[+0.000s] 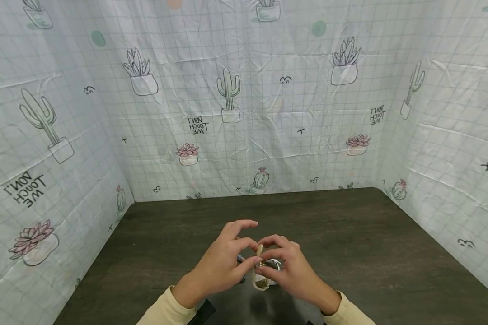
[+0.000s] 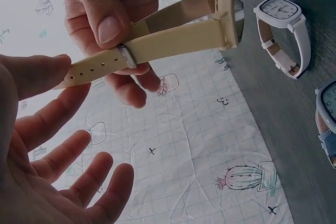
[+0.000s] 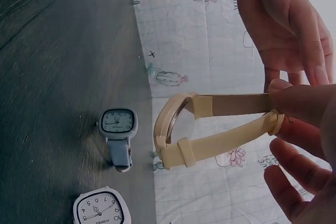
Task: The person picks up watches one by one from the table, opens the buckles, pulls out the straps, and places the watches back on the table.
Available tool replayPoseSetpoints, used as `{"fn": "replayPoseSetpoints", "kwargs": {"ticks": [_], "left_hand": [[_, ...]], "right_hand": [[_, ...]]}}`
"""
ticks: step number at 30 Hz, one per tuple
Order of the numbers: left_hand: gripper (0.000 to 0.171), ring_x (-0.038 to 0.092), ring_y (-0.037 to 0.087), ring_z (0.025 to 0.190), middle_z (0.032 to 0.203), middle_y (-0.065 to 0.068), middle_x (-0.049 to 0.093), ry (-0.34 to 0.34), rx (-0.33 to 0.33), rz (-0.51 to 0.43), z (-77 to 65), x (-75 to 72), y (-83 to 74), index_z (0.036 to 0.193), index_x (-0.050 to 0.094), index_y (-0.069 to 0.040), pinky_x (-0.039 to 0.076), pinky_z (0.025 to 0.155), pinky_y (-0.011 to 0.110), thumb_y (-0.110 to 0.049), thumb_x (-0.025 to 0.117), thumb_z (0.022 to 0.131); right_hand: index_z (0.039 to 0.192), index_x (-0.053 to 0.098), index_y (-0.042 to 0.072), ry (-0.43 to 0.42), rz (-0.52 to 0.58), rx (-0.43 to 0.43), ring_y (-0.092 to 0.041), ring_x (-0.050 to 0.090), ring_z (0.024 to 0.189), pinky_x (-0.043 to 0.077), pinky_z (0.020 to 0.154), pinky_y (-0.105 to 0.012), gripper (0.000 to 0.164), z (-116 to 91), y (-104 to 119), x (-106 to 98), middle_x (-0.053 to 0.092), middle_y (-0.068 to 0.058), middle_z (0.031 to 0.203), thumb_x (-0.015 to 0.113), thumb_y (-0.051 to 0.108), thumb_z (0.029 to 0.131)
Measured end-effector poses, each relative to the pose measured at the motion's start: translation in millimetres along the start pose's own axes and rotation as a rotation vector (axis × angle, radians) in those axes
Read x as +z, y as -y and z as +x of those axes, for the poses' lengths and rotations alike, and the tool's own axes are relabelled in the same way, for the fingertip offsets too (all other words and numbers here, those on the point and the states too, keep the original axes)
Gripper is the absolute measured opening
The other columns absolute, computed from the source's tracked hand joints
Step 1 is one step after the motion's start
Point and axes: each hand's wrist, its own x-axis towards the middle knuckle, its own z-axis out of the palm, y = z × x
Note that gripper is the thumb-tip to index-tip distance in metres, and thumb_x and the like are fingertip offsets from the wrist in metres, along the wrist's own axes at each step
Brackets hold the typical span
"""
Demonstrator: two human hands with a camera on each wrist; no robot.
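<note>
A wristwatch with a cream strap (image 2: pixel 178 41) hangs in the air between both hands, its strap closed into a loop at the metal buckle (image 2: pixel 126 56). My left hand (image 1: pixel 221 255) pinches the holed tip of the strap between thumb and forefinger, other fingers spread. At the buckle end, my right hand (image 1: pixel 294 271) pinches the strap with thumb and fingers. The round-edged watch case (image 3: pixel 170 121) hangs at the far end of the loop, its back facing inward in the right wrist view. The dial is mostly hidden.
On the dark table (image 1: pixel 166 253) stand a white watch (image 2: pixel 281 11) and a watch with a blue strap (image 3: pixel 119 150), beneath the hands. A cloth printed with cacti (image 1: pixel 244 135) walls the table at the back and sides.
</note>
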Motion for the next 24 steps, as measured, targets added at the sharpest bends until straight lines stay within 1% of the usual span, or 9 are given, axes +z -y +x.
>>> {"fn": "replayPoseSetpoints", "kwargs": {"ticks": [3,5,8,11,14,16,19,22,24], "left_hand": [[0.008,0.042,0.022,0.131,0.144,-0.001,0.045,0.000,0.003,-0.008,-0.4,0.9,0.8,0.095,0.069,-0.023,0.048,0.067,0.018,-0.030,0.070,0.091],[0.008,0.042,0.022,0.131,0.143,-0.001,0.046,-0.002,0.006,-0.010,-0.7,1.5,1.0,0.095,0.069,-0.024,0.048,0.069,0.018,-0.031,0.070,0.091],[0.008,0.042,0.022,0.131,0.143,-0.002,0.045,-0.004,0.002,-0.016,-2.1,1.9,1.2,0.096,0.068,-0.024,0.048,0.068,0.019,-0.030,0.070,0.091],[0.012,0.042,0.021,0.131,0.144,-0.004,0.044,-0.017,-0.011,0.001,-4.6,2.2,3.1,0.100,0.068,-0.026,0.050,0.078,0.027,-0.032,0.072,0.089],[0.021,0.042,0.021,0.132,0.145,-0.005,0.044,-0.028,-0.052,0.027,-9.4,2.0,7.3,0.102,0.069,-0.026,0.049,0.090,0.040,-0.034,0.077,0.085],[0.025,0.041,0.023,0.133,0.145,-0.004,0.044,-0.020,-0.090,0.048,-13.8,2.1,10.8,0.102,0.069,-0.026,0.049,0.092,0.046,-0.036,0.080,0.081],[0.029,0.040,0.027,0.134,0.145,-0.001,0.045,0.021,-0.134,0.091,-20.5,4.8,16.6,0.100,0.070,-0.025,0.049,0.093,0.049,-0.040,0.082,0.077],[0.031,0.040,0.030,0.134,0.146,0.002,0.045,0.053,-0.146,0.120,-25.0,11.0,21.2,0.099,0.071,-0.026,0.049,0.093,0.051,-0.044,0.081,0.076],[0.031,0.040,0.030,0.134,0.146,0.003,0.045,0.057,-0.143,0.120,-26.3,15.6,22.7,0.098,0.071,-0.027,0.048,0.094,0.053,-0.045,0.081,0.076]], "right_hand": [[0.090,0.074,0.038,-0.005,-0.013,-0.031,-0.008,0.059,0.104,0.035,0.086,-0.052,0.018,1,0,1,0.062,0.014,0.113,0.080,0.025,0.080],[0.089,0.074,0.038,-0.012,-0.021,-0.049,-0.006,0.058,0.103,0.035,0.086,-0.051,0.017,1,-1,2,0.061,0.015,0.111,0.080,0.025,0.080],[0.087,0.074,0.036,-0.020,-0.022,-0.062,-0.006,0.057,0.102,0.034,0.085,-0.050,0.011,1,-1,3,0.061,0.015,0.110,0.079,0.027,0.081],[0.084,0.075,0.034,-0.021,-0.015,-0.056,-0.007,0.057,0.101,0.035,0.085,-0.051,0.002,1,-1,2,0.061,0.015,0.109,0.076,0.032,0.083],[0.081,0.074,0.034,-0.016,-0.007,-0.032,-0.007,0.057,0.102,0.036,0.086,-0.053,0.003,0,0,1,0.060,0.016,0.109,0.074,0.035,0.085],[0.081,0.073,0.035,-0.014,0.000,-0.011,-0.006,0.057,0.102,0.036,0.087,-0.054,0.003,0,0,0,0.059,0.017,0.109,0.075,0.035,0.083],[0.080,0.073,0.033,-0.016,0.008,0.005,-0.006,0.057,0.102,0.036,0.088,-0.056,0.004,0,0,-2,0.059,0.017,0.109,0.076,0.034,0.082],[0.080,0.074,0.032,-0.015,0.013,0.013,-0.007,0.056,0.103,0.036,0.088,-0.057,0.004,1,1,-2,0.059,0.017,0.109,0.077,0.033,0.081],[0.080,0.074,0.032,-0.010,0.017,0.016,-0.006,0.056,0.103,0.036,0.088,-0.058,0.004,1,2,-1,0.058,0.017,0.110,0.078,0.032,0.081]]}}
